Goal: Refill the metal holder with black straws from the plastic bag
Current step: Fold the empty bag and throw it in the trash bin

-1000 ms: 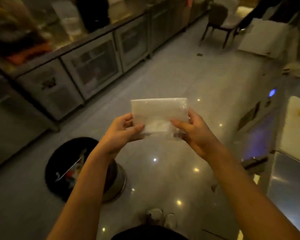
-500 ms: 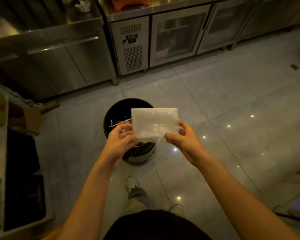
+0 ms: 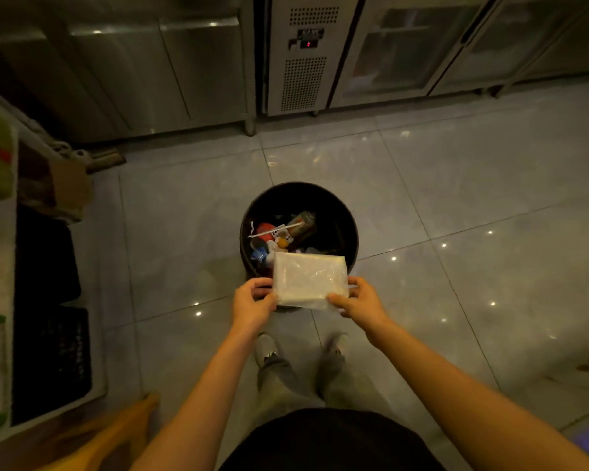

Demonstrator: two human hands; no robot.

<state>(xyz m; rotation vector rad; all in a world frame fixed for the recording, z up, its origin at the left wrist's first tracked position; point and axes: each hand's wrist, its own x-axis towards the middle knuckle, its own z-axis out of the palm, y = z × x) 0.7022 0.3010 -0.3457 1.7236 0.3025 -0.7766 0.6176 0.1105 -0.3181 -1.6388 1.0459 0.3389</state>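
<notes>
Holding plastic bag (image 3: 309, 279) over bin (image 3: 340, 215)

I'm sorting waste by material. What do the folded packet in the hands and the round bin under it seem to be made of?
The folded packet: thin plastic film, translucent and glossy, judging by its crinkles and small glints. The round bin: dark and matte inside, perhaps a black liner or painted metal; the dim light leaves that open.

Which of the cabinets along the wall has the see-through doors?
The cabinet right of the vented panel; the left cabinet has solid steel doors.
</notes>
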